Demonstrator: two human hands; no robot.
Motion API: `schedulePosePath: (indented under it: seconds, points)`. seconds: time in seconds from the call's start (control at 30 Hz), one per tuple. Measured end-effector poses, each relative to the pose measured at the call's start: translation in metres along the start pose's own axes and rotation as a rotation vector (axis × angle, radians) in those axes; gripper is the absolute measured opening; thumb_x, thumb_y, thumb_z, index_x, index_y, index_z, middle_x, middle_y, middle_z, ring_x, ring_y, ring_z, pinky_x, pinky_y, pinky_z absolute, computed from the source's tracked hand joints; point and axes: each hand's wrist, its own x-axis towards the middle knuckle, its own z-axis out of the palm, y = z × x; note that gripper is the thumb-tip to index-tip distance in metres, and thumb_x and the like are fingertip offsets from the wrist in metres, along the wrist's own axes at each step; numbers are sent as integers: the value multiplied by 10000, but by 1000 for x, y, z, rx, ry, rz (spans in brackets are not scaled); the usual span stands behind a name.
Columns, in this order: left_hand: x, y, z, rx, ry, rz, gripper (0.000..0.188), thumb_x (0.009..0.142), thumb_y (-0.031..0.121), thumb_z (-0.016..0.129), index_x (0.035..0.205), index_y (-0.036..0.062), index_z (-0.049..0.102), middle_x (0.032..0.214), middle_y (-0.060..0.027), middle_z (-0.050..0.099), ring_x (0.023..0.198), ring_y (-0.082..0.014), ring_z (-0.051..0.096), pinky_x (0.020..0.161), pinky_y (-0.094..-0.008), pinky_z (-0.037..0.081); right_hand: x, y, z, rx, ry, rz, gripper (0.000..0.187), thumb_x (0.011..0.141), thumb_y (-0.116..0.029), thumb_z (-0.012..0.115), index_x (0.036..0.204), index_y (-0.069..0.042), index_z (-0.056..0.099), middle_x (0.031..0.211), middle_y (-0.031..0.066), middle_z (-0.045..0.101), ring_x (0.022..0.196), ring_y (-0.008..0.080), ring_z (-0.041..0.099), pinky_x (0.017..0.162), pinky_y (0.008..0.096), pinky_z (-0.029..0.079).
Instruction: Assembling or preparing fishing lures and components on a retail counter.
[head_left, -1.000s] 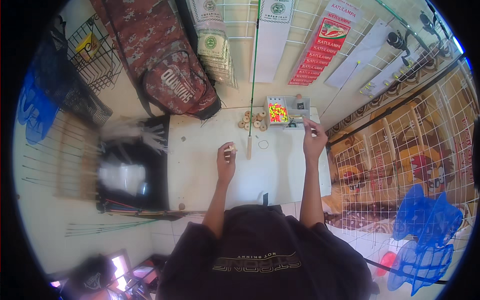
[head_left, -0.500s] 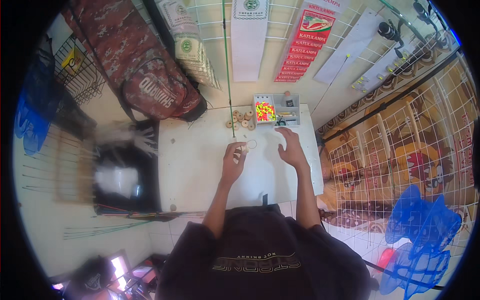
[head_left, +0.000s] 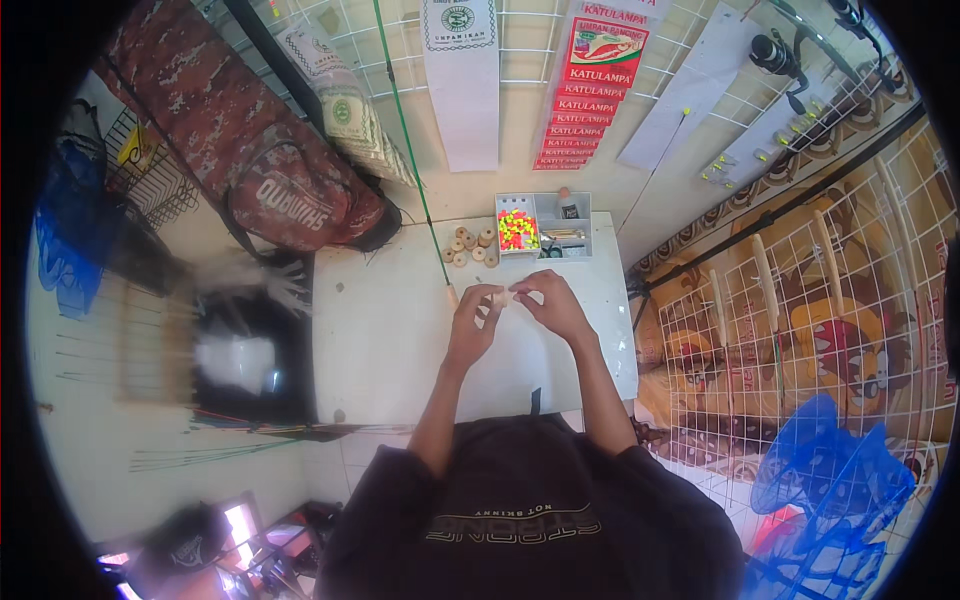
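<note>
Over the middle of the white table (head_left: 400, 350), my left hand (head_left: 474, 322) is closed around a small pale wooden spool (head_left: 501, 298). My right hand (head_left: 556, 307) meets it from the other side, thumb and forefinger pinched together at the spool's edge. What those fingertips hold is too small to make out. Just beyond my hands lies a group of similar wooden spools (head_left: 470, 246). A thin green rod (head_left: 424, 200) with a pale butt end stands close by my left hand.
A grey divided tray (head_left: 575, 245) at the table's back holds bright pink and yellow pieces (head_left: 518, 230) and a small bottle (head_left: 568, 204). A camouflage bag (head_left: 290, 190) leans at the left. White wire racks (head_left: 790, 330) and blue nets (head_left: 830, 470) line the right side.
My right hand has come left and down from near the tray, closing its fingers at the spool. The loop that showed beside my left hand is no longer visible. The whole view has shifted slightly.
</note>
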Motion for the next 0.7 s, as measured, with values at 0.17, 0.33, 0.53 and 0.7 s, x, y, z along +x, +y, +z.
schedulePosePath:
  seconds: [0.17,0.33,0.53,0.7]
  points:
    - [9,-5,6,12,32,-10,266,884,66,615,1146,97,582,1094,-61,582,824,-132,593,668,-262,457,6,6,-15,44,156,28,112,749,-22,661,833,-62,724,838,84,695,862,289,605,816,380,472]
    - [19,-23,17,-32,162,-105,261,893,77,609,1152,90,582,1106,-43,574,820,-119,590,672,-249,458,6,22,-38,-37,282,55,95,763,-16,667,828,-66,713,853,87,694,881,275,599,813,363,472]
    - [26,-44,34,-73,179,-212,263,892,91,615,1152,97,579,1108,-32,577,816,-106,582,683,-247,461,1,41,-59,-70,489,142,97,769,-24,646,824,-66,714,853,89,692,863,275,602,804,370,478]
    - [36,-79,52,38,91,-218,287,879,84,626,1161,112,578,1097,-46,582,835,-148,588,710,-275,473,0,52,-67,-34,500,130,95,793,-34,642,869,-57,695,861,87,687,844,262,598,790,363,475]
